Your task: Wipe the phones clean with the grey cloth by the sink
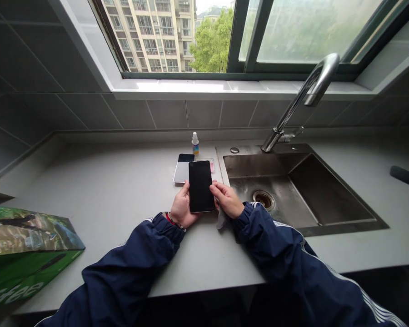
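A smartphone (201, 187) with a dark screen is held upright in front of me, above the countertop. My left hand (183, 206) grips it from the left and below, thumb along its edge. At the phone's right edge, my right hand (227, 199) is closed with a grey cloth (221, 219) hanging beneath it; the fingers touch the phone's side. Behind the phone lies a flat silver-and-black item (182, 170), and beside that a clear case with something pink (212, 166) is partly hidden. A small white spray bottle (195, 144) with a coloured label stands farther back.
To the right is a steel sink (330, 225) with a tall curved faucet (293, 109). A green printed bag (30, 268) lies at the left on the pale countertop (119, 181). A dark rod-like object (406, 177) sits at the far right. Behind is a tiled wall under a window.
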Tool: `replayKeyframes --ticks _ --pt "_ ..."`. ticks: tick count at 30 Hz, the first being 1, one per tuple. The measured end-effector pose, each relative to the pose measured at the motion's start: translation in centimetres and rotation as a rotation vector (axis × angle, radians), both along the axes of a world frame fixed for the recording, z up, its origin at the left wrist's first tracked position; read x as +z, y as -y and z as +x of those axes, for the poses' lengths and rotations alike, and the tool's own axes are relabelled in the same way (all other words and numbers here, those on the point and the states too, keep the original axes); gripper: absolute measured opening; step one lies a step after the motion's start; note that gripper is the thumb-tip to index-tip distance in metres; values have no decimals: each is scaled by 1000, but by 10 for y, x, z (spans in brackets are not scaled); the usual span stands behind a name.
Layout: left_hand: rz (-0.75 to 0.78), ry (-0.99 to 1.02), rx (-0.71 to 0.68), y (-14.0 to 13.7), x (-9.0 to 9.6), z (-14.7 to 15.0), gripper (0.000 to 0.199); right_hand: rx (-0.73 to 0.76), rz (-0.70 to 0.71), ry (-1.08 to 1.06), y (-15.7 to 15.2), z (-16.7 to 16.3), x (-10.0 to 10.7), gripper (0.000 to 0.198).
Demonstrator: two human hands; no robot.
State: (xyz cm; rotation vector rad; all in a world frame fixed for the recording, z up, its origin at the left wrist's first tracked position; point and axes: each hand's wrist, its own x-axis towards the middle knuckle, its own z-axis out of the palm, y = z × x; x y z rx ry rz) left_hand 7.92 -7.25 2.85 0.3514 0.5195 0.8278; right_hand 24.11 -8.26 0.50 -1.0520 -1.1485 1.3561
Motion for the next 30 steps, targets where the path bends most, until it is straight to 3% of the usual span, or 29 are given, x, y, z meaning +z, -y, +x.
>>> replayKeyframes --ticks 5,11,22,26,30 --pt "57 73 -65 -1 -1 -3 67 -281 34 -21 -8 17 -2 33" --pt "113 -80 -73 1 -3 -2 77 -371 16 -126 -16 29 1 55" --pt "183 -76 -149 2 -2 1 74 -564 29 -110 -25 40 0 31" --pt "149 -59 -141 1 -2 0 75 -641 110 -87 -37 36 15 17" --pt "115 -59 -137 0 -2 -1 73 -669 262 -81 -48 19 42 18"
